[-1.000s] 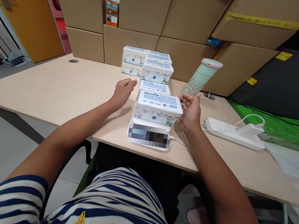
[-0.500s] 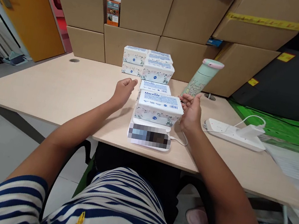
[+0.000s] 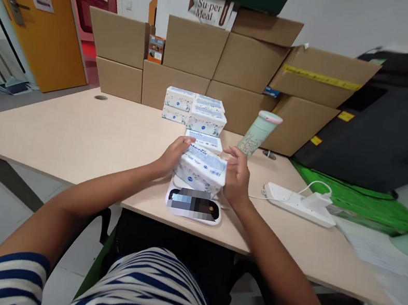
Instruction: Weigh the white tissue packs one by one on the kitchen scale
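Note:
A white, floral-printed tissue pack [image 3: 201, 170] with blue lettering is between my two hands, tilted with its left end higher. My left hand [image 3: 173, 158] grips its left end, thumb near the top edge. At the opposite end, my right hand [image 3: 238, 178] presses against it with bent fingers. Beneath the pack is a flat white device, like a scale [image 3: 192, 218], its display blurred out. Just behind lies another tissue pack [image 3: 206, 140], partly hidden. Farther back, several more packs [image 3: 206, 122] are stacked in two columns.
A pale green tumbler [image 3: 258, 136] stands behind my right hand. To the right, a white power strip [image 3: 297, 205] has a plug and cable in it. Cardboard boxes [image 3: 193, 48] line the back of the wooden desk [image 3: 119, 143]. A green crate [image 3: 353, 200] sits at the right.
Both hands have closed in on the front tissue pack, which was lying level and is now tilted between them. The camera view has tipped upward, showing more of the wall.

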Demonstrator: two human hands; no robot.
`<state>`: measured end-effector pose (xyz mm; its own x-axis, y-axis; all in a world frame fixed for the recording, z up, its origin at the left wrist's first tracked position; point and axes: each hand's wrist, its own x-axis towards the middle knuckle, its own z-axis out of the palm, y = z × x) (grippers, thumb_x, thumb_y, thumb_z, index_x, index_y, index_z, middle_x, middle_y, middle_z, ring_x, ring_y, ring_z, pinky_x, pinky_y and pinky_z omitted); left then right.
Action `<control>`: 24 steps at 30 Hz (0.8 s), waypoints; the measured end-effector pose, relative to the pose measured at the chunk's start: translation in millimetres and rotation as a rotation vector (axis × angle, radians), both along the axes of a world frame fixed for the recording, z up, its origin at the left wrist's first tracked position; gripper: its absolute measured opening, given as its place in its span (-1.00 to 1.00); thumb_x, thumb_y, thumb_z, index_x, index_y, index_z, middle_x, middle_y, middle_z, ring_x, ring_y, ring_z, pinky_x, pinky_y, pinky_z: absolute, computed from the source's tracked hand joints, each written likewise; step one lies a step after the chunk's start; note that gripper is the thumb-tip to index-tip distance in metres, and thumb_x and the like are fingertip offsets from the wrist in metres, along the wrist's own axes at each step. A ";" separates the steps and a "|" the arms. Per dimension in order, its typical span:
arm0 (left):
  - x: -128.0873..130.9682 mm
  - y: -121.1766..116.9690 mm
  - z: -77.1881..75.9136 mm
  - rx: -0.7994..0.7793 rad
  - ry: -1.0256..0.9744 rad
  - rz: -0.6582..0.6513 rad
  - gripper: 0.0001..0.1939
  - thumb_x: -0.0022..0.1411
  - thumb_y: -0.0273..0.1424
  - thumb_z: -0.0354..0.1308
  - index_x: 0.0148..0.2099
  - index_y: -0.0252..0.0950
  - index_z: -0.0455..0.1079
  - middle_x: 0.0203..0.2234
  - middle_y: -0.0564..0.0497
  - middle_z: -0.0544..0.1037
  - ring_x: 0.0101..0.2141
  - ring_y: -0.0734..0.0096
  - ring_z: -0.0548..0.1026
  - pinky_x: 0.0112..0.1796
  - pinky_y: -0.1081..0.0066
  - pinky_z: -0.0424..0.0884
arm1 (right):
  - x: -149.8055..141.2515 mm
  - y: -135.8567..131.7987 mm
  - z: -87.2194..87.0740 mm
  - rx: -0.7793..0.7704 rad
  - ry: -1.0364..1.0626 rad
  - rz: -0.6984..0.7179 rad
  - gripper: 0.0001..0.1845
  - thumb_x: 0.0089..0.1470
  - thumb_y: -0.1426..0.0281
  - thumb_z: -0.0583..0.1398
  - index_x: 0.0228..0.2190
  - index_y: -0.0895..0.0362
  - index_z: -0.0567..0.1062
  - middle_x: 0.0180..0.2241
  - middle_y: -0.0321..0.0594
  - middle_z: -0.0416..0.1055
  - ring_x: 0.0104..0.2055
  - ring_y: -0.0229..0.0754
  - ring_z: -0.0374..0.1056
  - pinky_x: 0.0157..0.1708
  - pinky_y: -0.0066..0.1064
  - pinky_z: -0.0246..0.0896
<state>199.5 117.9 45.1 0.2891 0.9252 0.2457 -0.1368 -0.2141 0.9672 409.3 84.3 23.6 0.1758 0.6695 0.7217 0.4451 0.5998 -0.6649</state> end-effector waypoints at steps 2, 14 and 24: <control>-12.0 11.3 6.7 -0.028 0.112 -0.063 -0.52 0.36 0.01 0.16 0.12 -0.22 0.43 -0.02 -0.09 0.57 -0.01 0.15 0.55 0.02 0.23 0.48 | -1.7 -2.5 -1.9 0.013 -0.116 -0.013 -0.23 0.34 -0.24 0.02 0.28 0.01 0.39 0.16 0.04 0.55 0.15 0.14 0.49 0.18 0.09 0.39; -58.3 -1.7 55.3 0.639 0.843 -0.093 -0.69 0.34 -0.24 0.10 0.04 -0.19 0.53 0.38 -0.13 0.43 0.37 -0.04 0.36 0.34 -0.05 0.31 | 4.5 17.0 -21.5 0.103 -0.260 0.104 -0.06 0.34 -0.16 0.13 0.51 -0.12 -0.10 0.33 0.15 0.41 -0.02 0.12 0.60 -0.09 0.04 0.59; -52.3 -48.3 75.6 0.634 1.280 -0.081 -0.38 0.20 0.09 0.28 0.11 -0.21 0.34 0.13 -0.30 0.55 0.23 -0.34 0.38 0.05 -0.09 0.48 | 3.9 20.6 -19.9 0.014 -0.134 0.267 -0.02 0.29 -0.17 0.19 0.51 -0.12 -0.04 0.37 0.13 0.35 0.08 0.09 0.54 -0.03 0.03 0.57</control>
